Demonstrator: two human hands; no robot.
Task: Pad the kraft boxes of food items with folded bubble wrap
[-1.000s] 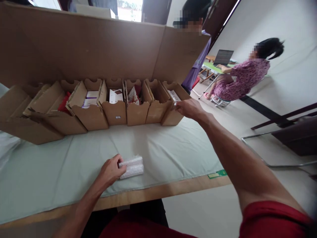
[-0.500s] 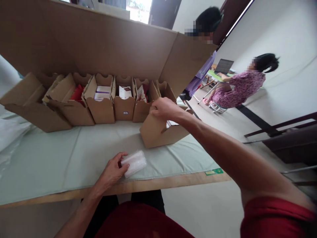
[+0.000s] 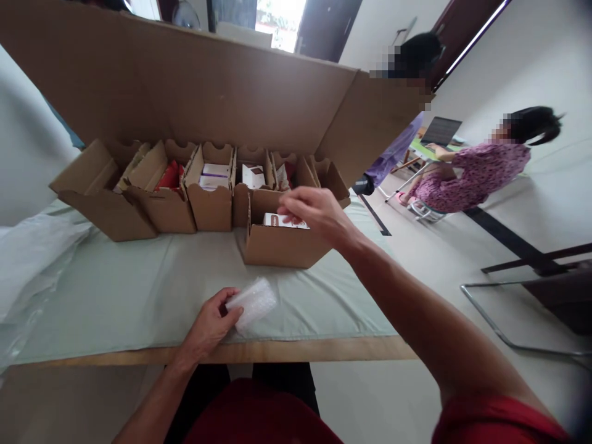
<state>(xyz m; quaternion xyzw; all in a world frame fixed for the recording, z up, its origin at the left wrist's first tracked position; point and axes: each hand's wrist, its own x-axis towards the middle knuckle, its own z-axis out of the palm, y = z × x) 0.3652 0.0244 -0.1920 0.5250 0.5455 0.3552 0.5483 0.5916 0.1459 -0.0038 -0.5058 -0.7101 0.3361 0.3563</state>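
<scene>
My left hand (image 3: 217,324) grips a small bubble-wrapped packet (image 3: 256,303) near the front edge of the table, thumb on top. My right hand (image 3: 317,213) is over an open cardboard bin (image 3: 282,246) standing crosswise in front of the row. Its fingers are loosely bent and apart, just above a white box with brown print (image 3: 275,219) inside the bin. Whether the fingertips touch that white box I cannot make out.
Behind stands a row of cardboard bins (image 3: 208,209) holding red packets (image 3: 171,177) and white-and-purple boxes (image 3: 215,176). A tall cardboard panel (image 3: 231,86) rises behind them. Clear plastic (image 3: 37,265) lies at the left. Two people are beyond, one seated by a laptop (image 3: 441,131).
The front bin has been turned and moved left, and now rests level. My right hand has let go of its edge and hovers over its contents. My left hand still holds the packet.
</scene>
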